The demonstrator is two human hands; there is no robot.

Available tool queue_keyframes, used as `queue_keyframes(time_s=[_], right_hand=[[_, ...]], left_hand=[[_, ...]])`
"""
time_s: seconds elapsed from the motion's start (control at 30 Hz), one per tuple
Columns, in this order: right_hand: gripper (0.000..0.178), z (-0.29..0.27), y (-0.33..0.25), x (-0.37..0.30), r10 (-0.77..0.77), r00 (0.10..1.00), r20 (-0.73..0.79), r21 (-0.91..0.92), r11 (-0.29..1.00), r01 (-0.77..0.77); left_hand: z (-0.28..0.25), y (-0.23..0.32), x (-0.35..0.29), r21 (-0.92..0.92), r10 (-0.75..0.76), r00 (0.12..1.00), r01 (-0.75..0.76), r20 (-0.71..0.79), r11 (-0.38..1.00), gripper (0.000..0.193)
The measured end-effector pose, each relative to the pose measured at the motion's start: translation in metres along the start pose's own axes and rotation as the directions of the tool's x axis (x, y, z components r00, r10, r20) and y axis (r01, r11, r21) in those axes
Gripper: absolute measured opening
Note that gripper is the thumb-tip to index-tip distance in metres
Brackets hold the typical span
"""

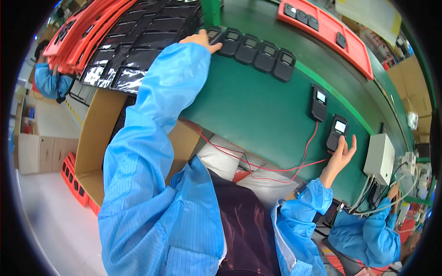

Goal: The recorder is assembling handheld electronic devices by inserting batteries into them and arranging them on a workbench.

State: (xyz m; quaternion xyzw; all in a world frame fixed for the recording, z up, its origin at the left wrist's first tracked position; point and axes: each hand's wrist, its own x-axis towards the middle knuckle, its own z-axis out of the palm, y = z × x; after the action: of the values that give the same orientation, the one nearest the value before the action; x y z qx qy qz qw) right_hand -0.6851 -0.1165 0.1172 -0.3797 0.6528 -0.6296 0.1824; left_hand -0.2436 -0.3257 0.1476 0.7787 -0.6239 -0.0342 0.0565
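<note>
At the far left end of a row of black handheld devices (249, 48), my left hand (200, 40) has its fingers around the edge of the leftmost device (214, 34). Part of that device is hidden by the hand. On the right, my right hand (341, 156) grips the lower end of another black handheld device (339, 129), thumb against its front and one finger stretched away. This device has a lit screen, and a red wire (307, 165) runs to its lower end. Beside it lies a similar device (319, 103), also lit and wired.
The green tabletop (248, 101) spans the middle. Black moulded trays (152, 41) are stacked at left above a cardboard box (94, 138). A red tray (322, 27) with several devices sits on the far ledge. A white box (380, 156) with cables stands right, near a co-worker's sleeve (368, 234).
</note>
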Motion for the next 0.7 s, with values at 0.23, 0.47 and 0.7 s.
queue_keyframes(time_s=[0.23,0.47,0.7], right_hand=[[0.056,0.002,-0.011,-0.003,0.118,0.992,0.036,-0.018,0.993,-0.117],[0.057,0.009,-0.014,-0.003,0.13,0.99,0.055,0.017,0.991,-0.131],[0.054,0.006,-0.015,-0.004,0.123,0.992,0.041,0.007,0.992,-0.124]], left_hand=[[0.041,-0.046,0.031,-0.3,0.145,0.976,-0.188,-0.163,0.935,0.093],[0.046,-0.023,0.025,-0.448,0.264,0.944,-0.328,-0.2,0.832,0.086],[0.044,-0.001,0.009,-0.569,0.199,0.956,-0.287,-0.214,0.77,0.083]])
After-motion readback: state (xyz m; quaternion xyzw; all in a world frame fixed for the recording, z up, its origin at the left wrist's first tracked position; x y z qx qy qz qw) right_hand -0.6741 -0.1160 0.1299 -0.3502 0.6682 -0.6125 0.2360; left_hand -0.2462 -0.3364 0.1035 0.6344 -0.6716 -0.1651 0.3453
